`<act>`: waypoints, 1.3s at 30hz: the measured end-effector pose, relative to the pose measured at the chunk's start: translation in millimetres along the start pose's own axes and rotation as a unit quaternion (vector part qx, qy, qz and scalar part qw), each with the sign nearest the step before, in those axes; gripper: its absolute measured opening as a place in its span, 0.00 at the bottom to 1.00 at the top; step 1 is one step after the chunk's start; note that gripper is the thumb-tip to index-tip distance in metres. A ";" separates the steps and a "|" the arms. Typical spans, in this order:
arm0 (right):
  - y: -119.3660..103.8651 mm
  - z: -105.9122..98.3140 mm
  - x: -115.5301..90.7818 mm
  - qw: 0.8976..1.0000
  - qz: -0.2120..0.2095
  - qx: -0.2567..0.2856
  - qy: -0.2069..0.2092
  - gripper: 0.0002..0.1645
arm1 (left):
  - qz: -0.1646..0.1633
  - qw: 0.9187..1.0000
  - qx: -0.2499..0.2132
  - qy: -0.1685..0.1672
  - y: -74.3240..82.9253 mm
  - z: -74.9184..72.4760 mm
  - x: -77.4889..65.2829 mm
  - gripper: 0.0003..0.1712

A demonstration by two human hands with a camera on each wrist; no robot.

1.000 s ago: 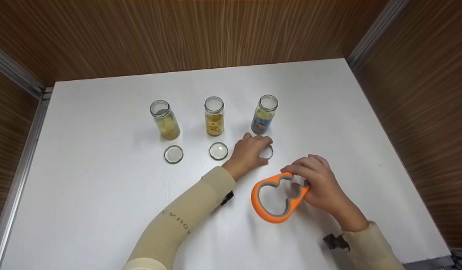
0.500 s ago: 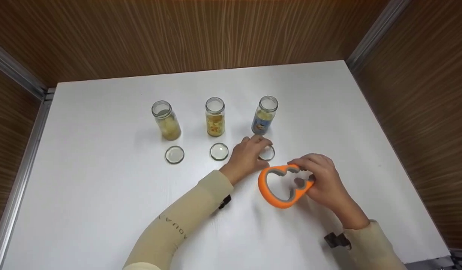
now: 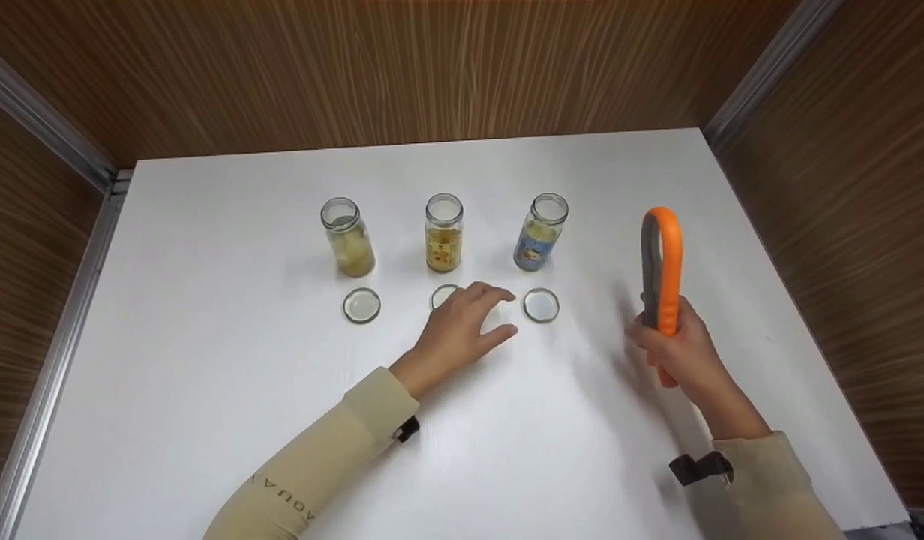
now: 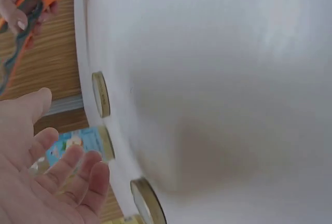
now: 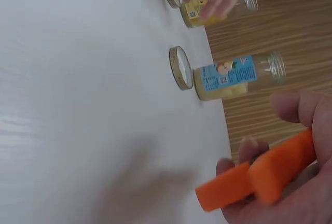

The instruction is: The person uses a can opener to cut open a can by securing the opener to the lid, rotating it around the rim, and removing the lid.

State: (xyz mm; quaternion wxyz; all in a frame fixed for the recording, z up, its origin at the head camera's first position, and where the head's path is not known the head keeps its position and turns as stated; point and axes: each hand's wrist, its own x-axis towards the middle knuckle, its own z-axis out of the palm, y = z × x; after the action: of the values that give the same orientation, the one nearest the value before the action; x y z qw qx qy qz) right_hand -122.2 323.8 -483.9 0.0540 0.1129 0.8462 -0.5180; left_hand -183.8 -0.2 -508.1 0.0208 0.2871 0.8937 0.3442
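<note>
My right hand grips an orange jar opener with a grey inner edge, held upright above the right of the table. In the right wrist view its orange end lies across the palm. My left hand hovers with fingers spread and nothing in them, overlapping the middle lid. Just right of its fingertips lies the right lid, flat on the table. Behind stands the blue-labelled jar, lidless. The left lid lies farther left.
Two more open glass jars stand in the row, a yellow-labelled jar in the middle and a jar of pale contents at left. Wood-grain panels enclose the white table at the back and sides.
My left hand has let go of the right lid and drawn back to the left. My right hand has moved right, turning the jar opener from slanted to upright.
</note>
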 end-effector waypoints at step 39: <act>21.6 5.3 65.3 0.969 -0.020 -0.241 0.043 0.51 | -0.007 0.995 -0.028 0.100 -24.6 -42.3 -83.5 0.17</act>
State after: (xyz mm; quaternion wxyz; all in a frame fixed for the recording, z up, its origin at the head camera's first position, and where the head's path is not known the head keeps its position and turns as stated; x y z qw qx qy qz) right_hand -180.3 337.4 -518.6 0.0327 0.1023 0.9496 -0.2944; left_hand -136.3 -84.5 -504.6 -0.0581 0.2448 0.8833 0.3955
